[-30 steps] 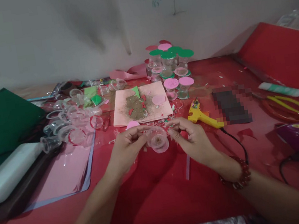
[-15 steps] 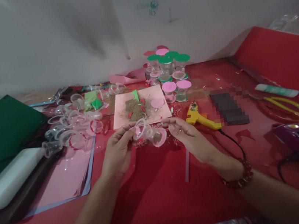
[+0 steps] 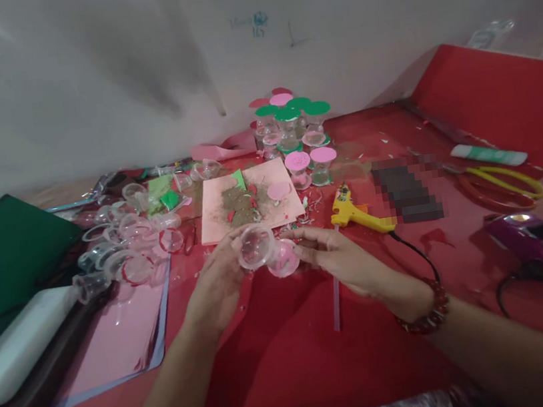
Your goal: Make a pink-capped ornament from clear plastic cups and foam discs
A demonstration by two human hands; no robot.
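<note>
My left hand (image 3: 216,280) grips a small clear plastic cup (image 3: 256,247) tipped on its side, its open mouth turned toward me. My right hand (image 3: 333,257) pinches a second clear cup with a pink base (image 3: 283,258) just right of it; the two cups touch. Both hands hover over the red table cover (image 3: 294,362), just in front of a pink card (image 3: 213,218) carrying a heap of brownish grit and red and green scraps. A red bead bracelet (image 3: 426,316) circles my right wrist.
Several loose clear cups (image 3: 125,241) lie to the left by a pink sheet (image 3: 112,333) and a green board (image 3: 0,255). Finished cups with pink and green lids (image 3: 293,119) stand behind the card. A yellow glue gun (image 3: 356,213), scissors (image 3: 501,181) and a purple device (image 3: 540,243) lie to the right.
The clear cup in my left hand has swung round so its mouth faces me, and the pink-based cup has come closer to it. Both hands have drifted slightly left.
</note>
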